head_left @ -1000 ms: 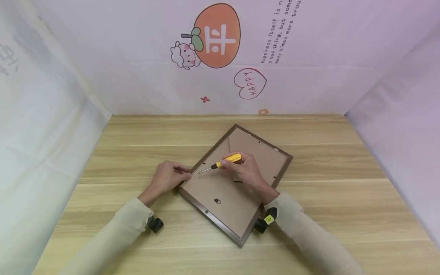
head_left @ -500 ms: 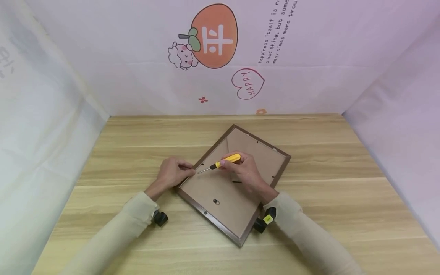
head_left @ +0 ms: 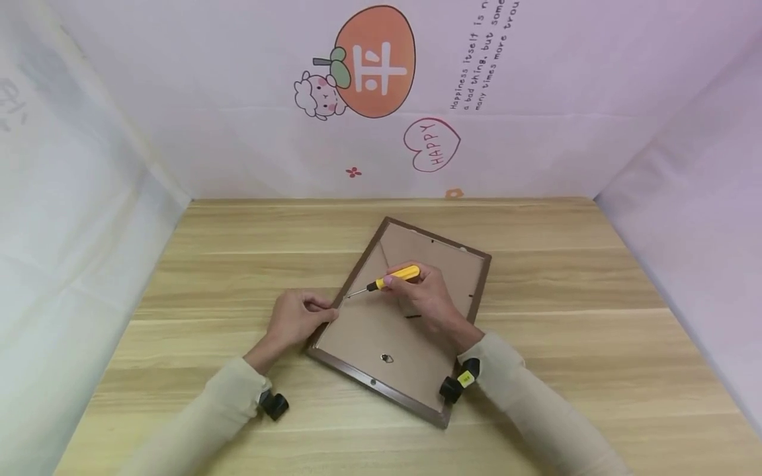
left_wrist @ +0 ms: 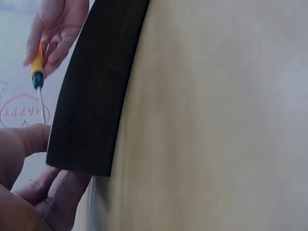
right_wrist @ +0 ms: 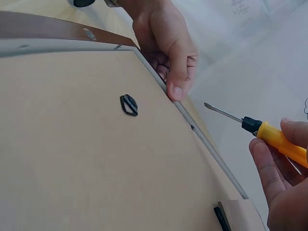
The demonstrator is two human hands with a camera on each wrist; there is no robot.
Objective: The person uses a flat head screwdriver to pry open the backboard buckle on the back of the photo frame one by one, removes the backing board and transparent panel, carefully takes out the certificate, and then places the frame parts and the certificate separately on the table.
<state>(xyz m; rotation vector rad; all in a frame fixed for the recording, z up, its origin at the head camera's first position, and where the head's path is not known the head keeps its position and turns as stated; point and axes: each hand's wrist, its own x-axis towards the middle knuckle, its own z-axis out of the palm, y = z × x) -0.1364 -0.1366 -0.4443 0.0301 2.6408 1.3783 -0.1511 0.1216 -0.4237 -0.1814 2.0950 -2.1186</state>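
A picture frame with a brown rim lies back side up, its tan backing board showing. My left hand pinches the frame's left edge, thumb on top and fingers underneath. A yellow-handled screwdriver is gripped in my right hand over the board. In the head view its tip overlaps a small dark tab by the left edge; in the right wrist view the metal shaft stands apart from the rim, near that tab. A black hanging hook sits on the board.
The frame rests on a wood-grain table. White printed cloth rises behind the table and along both sides. A folded support leg lies on the frame's back. Each wrist wears a black camera.
The frame has turned counterclockwise, its far corner moving left and its near corner right. My left hand moved with its edge, slightly nearer me. My right hand and the screwdriver stayed almost in place.
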